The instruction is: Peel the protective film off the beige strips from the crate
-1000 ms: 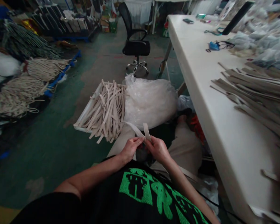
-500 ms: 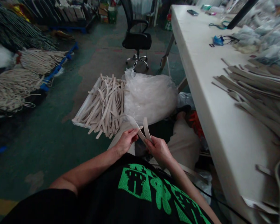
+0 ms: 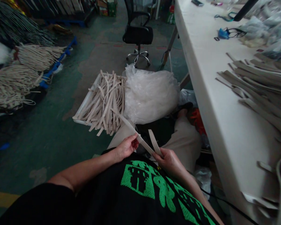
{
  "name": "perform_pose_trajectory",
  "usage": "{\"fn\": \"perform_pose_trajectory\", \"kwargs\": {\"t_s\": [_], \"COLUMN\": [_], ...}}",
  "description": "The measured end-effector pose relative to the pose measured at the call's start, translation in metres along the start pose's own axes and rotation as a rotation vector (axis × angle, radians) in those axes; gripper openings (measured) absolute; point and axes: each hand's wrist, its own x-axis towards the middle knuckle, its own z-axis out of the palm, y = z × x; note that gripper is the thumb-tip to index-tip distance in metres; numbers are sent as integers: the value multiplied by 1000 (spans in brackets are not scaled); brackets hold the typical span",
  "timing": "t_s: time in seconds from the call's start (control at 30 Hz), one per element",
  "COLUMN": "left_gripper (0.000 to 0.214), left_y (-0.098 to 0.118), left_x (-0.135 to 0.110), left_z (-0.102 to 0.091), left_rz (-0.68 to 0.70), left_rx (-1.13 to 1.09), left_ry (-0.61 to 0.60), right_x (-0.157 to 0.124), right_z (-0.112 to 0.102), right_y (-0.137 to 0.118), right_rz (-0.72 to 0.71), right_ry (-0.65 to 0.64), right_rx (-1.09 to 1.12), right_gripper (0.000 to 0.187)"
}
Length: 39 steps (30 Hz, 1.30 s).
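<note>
Currently, left hand [image 3: 127, 146]: one, thumb and fingertips pinching a beige strap [image 3: 145, 144]
Right hand [image 3: 168, 157]: one, curled around the strap's lower part and one short upright end [image 3: 154, 142]
Strap place: between the two hands
Tray [image 3: 86, 101]: one, heaped with straps [image 3: 107, 103], too many to count
Plastic bag [image 3: 152, 95]: one, beside the tray
Chair [image 3: 138, 35]: one, black
Tabletop [image 3: 206, 62]: one, bearing more straps [image 3: 259, 78]

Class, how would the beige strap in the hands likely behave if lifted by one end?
The strap is probably light, being thin and narrow. It may be springy, not limp: a free end rises, curved, from the right hand.
</note>
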Motion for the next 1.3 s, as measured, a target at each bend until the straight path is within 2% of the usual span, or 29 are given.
{"fn": "perform_pose_trajectory", "kwargs": {"t_s": [0.17, 0.3, 0.4, 0.53, 0.67, 0.77, 0.87, 0.97, 1.07, 1.2, 1.3], "left_gripper": [19, 19, 20, 36, 43, 46, 45, 40, 34, 27, 38], "left_y": [-8, -5, -4, -11, -16, -16, -16, -19, -25, -27, -13], "left_x": [-1, -2, -8, -19, -21, -21, -24, -22, -15, -8, -3], "left_z": [0, 0, 0, 3, 6, 5, 5, 8, 10, 5, -1], "left_rz": [-39, 0, 14, 10, 23, 71, 85, 16, -27, -90, -82], "left_rx": [97, 121, 135, 231, 307, 397, 677, 970, 1116, 1111, 821], "left_ry": [-83, -83, -117, -221, -261, -276, -388, -499, -553, -643, -602], "right_x": [8, 19, 9, -10, -9, 6, 33, 71, 109, 134, 127], "right_z": [9, 13, 6, 0, 3, 5, 6, 11, 13, 6, -2], "right_y": [-5, -10, -7, -4, 0, 12, 15, -5, -37, -61, -58], "right_rz": [-11, -41, -39, -45, -44, 42, 137, 249, 355, 293, 191], "right_ry": [68, 44, 6, 25, 46, -59, -70, -129, -214, -165, -74], "right_rx": [-1, 58, 39, 48, 173, 388, 653, 896, 1099, 1129, 1107], "right_gripper": [39, 36, 33, 34, 40, 44, 42, 36, 43, 36, 20]}}
